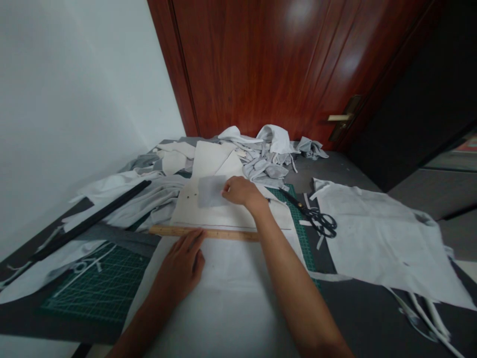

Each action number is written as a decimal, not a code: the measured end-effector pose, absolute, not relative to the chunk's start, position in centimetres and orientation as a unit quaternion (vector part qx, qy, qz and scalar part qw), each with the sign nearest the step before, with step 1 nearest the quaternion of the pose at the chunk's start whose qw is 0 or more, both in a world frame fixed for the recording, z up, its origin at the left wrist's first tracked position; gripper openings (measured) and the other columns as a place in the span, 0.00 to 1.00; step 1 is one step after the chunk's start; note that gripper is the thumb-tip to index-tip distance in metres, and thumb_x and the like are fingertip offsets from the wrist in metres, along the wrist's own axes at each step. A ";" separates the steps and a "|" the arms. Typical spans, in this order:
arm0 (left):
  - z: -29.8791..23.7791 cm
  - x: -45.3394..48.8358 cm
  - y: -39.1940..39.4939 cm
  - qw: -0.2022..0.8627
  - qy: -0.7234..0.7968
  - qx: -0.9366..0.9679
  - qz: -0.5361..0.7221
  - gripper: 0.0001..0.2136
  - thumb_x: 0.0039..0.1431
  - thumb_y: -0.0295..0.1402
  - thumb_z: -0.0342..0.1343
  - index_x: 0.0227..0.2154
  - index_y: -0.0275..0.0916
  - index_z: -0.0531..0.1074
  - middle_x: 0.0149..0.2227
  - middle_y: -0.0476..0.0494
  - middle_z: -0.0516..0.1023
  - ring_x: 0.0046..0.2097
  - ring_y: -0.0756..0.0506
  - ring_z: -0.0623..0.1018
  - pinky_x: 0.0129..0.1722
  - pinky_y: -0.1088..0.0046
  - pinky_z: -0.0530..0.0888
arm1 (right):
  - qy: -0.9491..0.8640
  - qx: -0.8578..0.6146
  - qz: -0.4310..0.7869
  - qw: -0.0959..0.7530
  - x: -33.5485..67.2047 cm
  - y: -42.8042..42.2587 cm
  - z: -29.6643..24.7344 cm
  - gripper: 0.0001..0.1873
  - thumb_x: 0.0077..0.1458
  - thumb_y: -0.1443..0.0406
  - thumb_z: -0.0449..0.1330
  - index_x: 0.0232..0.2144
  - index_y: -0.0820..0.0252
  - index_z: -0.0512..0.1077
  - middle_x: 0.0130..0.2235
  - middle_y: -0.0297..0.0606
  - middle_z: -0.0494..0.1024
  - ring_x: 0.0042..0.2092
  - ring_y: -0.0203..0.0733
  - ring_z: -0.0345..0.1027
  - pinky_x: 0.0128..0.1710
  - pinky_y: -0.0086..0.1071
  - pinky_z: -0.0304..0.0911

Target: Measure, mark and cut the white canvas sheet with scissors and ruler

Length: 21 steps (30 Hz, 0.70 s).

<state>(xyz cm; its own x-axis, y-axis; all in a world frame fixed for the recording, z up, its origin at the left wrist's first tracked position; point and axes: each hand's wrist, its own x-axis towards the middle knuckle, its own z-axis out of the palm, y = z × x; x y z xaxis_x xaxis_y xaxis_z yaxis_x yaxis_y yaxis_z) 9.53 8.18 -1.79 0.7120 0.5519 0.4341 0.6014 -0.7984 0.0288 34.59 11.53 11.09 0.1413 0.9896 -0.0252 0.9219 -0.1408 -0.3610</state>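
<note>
Now, the left hand (181,266) lies flat, its grip open and holding nothing – fingertips pressed on a long wooden ruler (208,232) over a white cloth sheet (223,303). The right hand (242,193), half-curled and equally empty, rests on a white paper sheet (208,214) – just beside a small grey fabric swatch (210,191).

Mat (100,283): dk green w/ pale grid. Ruler (204,232): tan wood. Door (246,64): red-brown, grainy. Scissors (321,223): black. Scraps (266,159): white/grey.
</note>
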 end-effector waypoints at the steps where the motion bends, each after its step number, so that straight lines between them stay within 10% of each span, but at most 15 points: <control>1: -1.8 9.5 8.2 0.061 -0.312 -0.924 -0.215 0.21 0.66 0.29 0.44 0.58 0.31 0.71 0.58 0.32 0.76 0.59 0.35 0.76 0.58 0.54 0.76 | -0.630 -0.753 0.139 0.131 35.5 11.6 10.8 0.16 0.63 0.60 0.59 0.46 0.61 0.80 0.52 0.50 0.82 0.54 0.51 0.76 0.52 0.38 0.69; 13: -2.1 9.6 8.8 0.057 -0.299 -0.925 -0.226 0.22 0.66 0.29 0.44 0.60 0.32 0.69 0.57 0.32 0.76 0.58 0.36 0.76 0.57 0.54 0.75 | -0.609 -0.763 0.169 0.136 41.9 9.8 5.8 0.12 0.63 0.65 0.60 0.43 0.65 0.81 0.46 0.47 0.84 0.48 0.43 0.77 0.45 0.28 0.65; 17: -2.1 9.7 8.8 0.059 -0.301 -0.923 -0.231 0.21 0.66 0.28 0.44 0.59 0.32 0.69 0.57 0.32 0.76 0.57 0.36 0.76 0.57 0.53 0.75 | -0.636 -0.724 0.134 0.233 43.9 6.7 4.8 0.19 0.65 0.69 0.54 0.57 0.62 0.72 0.38 0.35 0.83 0.38 0.35 0.75 0.40 0.24 0.63; 21: -2.1 9.8 8.9 0.056 -0.298 -0.923 -0.238 0.21 0.65 0.28 0.44 0.59 0.34 0.70 0.56 0.33 0.76 0.57 0.35 0.76 0.57 0.53 0.74 | -0.609 -0.735 0.033 0.296 48.3 1.6 2.7 0.14 0.65 0.67 0.52 0.47 0.61 0.76 0.39 0.39 0.82 0.38 0.39 0.74 0.42 0.29 0.64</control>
<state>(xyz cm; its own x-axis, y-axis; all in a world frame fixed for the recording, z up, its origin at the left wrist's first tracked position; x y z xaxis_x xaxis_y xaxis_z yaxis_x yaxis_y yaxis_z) 9.82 8.91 -2.07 0.7096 0.5228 0.4724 0.5763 -0.8164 0.0377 48.26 1.62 2.73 0.2554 0.9154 0.3113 0.8757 -0.0826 -0.4757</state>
